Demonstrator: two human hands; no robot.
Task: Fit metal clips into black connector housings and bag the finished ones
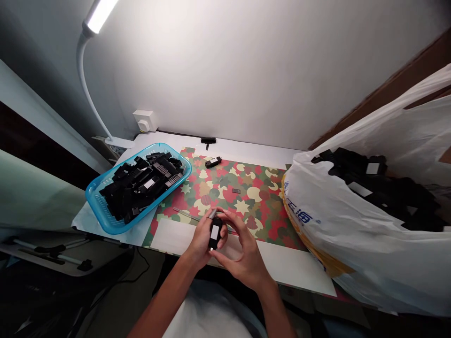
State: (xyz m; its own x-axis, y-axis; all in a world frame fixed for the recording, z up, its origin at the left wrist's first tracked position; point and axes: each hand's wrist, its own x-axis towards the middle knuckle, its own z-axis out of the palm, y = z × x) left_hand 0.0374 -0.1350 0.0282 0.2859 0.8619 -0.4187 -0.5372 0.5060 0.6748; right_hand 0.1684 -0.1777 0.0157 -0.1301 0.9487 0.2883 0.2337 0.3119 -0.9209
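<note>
A small black plastic part (215, 234) with a white label sits between my hands above the table's front edge. My left hand (200, 241) is closed around its left side. From the right, my right hand (243, 256) curves about it, with the thumb at its lower end and fingers at its right side and top. A grey, pointed tip (213, 214) shows by the left fingers at the upper end; what it belongs to is unclear. A thin clear rod (185, 214) lies on the table behind my hands, partly hidden by them.
At the left, a blue basket (92, 199) holds many black plastic pieces (141, 185). A large white bag (317, 244) with black parts (384, 188) stands right. A labelled black part (213, 162), a small dark piece (236, 191) and a black roller-like piece (208, 140) lie behind. A lamp (82, 70) stands back left.
</note>
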